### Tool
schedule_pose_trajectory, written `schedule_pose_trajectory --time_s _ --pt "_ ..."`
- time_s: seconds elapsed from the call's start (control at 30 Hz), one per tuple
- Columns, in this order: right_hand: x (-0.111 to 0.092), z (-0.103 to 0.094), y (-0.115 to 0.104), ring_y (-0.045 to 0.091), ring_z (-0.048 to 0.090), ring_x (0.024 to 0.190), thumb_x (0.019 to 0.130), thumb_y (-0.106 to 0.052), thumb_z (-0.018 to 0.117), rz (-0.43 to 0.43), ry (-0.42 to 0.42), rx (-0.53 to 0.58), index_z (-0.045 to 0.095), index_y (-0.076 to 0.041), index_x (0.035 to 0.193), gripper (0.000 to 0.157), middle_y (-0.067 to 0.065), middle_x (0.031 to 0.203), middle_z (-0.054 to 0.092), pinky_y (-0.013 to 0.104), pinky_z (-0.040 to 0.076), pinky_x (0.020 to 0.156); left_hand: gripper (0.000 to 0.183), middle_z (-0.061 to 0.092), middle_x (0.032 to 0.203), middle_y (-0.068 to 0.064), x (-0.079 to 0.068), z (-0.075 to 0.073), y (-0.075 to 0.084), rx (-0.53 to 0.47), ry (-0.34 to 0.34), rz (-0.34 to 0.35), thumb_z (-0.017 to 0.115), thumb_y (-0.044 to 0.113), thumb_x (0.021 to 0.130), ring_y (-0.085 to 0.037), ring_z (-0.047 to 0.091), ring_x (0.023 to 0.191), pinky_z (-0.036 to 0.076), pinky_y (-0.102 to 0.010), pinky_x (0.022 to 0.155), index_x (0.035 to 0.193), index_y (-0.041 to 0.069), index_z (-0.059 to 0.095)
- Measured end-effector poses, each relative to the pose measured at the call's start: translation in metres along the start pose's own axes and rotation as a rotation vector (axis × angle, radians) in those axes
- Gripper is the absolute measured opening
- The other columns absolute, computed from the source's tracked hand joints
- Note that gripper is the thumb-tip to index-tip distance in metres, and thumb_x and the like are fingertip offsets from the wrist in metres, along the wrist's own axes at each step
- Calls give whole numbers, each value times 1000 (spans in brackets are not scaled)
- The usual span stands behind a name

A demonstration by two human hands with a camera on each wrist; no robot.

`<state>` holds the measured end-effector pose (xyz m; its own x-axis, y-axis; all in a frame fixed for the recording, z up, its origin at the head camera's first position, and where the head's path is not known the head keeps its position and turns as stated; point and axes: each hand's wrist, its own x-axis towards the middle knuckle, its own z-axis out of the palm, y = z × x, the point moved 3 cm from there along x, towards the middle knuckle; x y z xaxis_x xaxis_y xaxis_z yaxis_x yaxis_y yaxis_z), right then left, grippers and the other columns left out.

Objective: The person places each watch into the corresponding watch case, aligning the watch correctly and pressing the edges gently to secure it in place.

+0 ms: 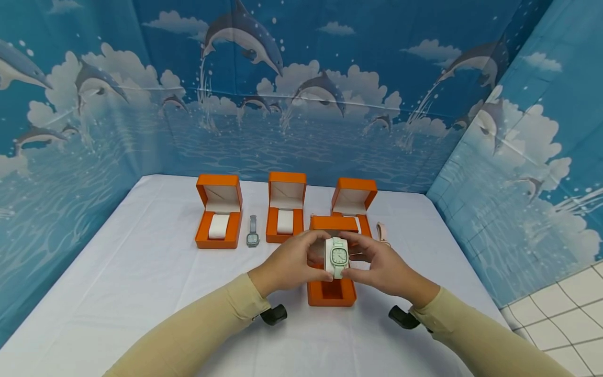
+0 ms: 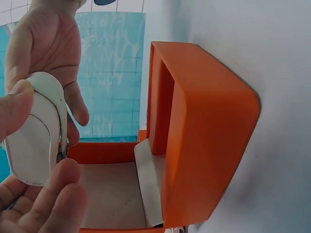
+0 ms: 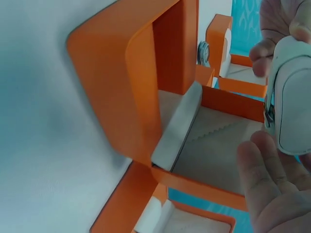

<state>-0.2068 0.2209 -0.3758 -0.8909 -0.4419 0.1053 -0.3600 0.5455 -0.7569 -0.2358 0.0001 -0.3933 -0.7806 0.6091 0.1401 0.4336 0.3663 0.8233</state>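
Note:
A pale green watch (image 1: 339, 255) is wrapped around a white watch cushion (image 1: 328, 257), held above an open orange watch box (image 1: 332, 300). My left hand (image 1: 294, 262) grips the cushion's left side, thumb at its lower end. On the other side my right hand (image 1: 383, 267) holds the watch and cushion between thumb and fingers. The cushion's rounded white end (image 2: 31, 145) faces the left wrist camera. In the right wrist view, the box's base (image 3: 112, 82) has a bare orange well, and its pale-lined lid (image 3: 218, 131) stands raised.
Three open orange boxes stand behind: left (image 1: 202, 242), middle (image 1: 286, 178) and right (image 1: 357, 183), the last partly hidden. White cushions sit in them. A blue-grey watch (image 1: 253, 239) lies between the left two; a pinkish watch strap (image 1: 381, 230) lies at the right. Dolphin-print curtains enclose the white-covered table (image 1: 155, 262).

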Motion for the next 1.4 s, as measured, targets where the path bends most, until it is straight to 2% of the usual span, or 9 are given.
schedule_pose_trajectory --time_s 0.2,0.4,0.63,0.73,1.0,1.13,1.4 --pt "-2 -1 4 34 66 126 89 -23 86 26 -52 -85 41 -8 160 86 13 145 61 56 56 104 73 67 124 4 0 1 -2 34 3 -14 92 35 83 -6 68 93 59 -24 80 145 21 55" --pt "-1 2 9 31 67 123 89 -25 87 30 -64 -153 41 -6 159 86 11 143 62 55 57 103 73 68 125 2 1 5 -6 52 -7 -52 93 35 82 -3 69 87 59 -24 74 143 22 57" --pt "0 7 16 30 68 119 89 -23 86 27 -76 -171 43 -3 157 83 12 143 62 52 58 101 74 67 135 1 3 9 -12 90 -18 -80 93 35 81 -1 68 84 58 -22 73 144 20 57" --pt "0 9 19 31 67 120 89 -24 86 37 -85 -189 46 -3 155 80 10 142 62 51 58 102 75 67 135 1 3 11 -14 136 -22 -91 93 38 81 -4 66 83 58 -24 76 144 19 57" --pt "3 12 25 26 65 120 87 -27 88 61 -99 -230 52 -8 151 75 5 139 64 50 58 102 75 66 138 4 6 16 -19 254 -24 -83 91 45 82 -14 63 119 55 -37 106 144 17 59" --pt "4 14 28 24 64 120 87 -27 88 64 -108 -235 53 -9 150 74 3 138 65 51 57 103 75 66 140 3 7 18 -21 284 -35 -82 90 46 83 -15 63 125 53 -38 111 145 16 58" --pt "6 16 33 24 64 118 86 -30 89 84 -111 -278 54 -10 151 76 1 135 66 50 58 103 78 66 141 1 8 20 -22 350 -43 -83 90 46 83 -17 63 127 51 -38 112 146 14 58"
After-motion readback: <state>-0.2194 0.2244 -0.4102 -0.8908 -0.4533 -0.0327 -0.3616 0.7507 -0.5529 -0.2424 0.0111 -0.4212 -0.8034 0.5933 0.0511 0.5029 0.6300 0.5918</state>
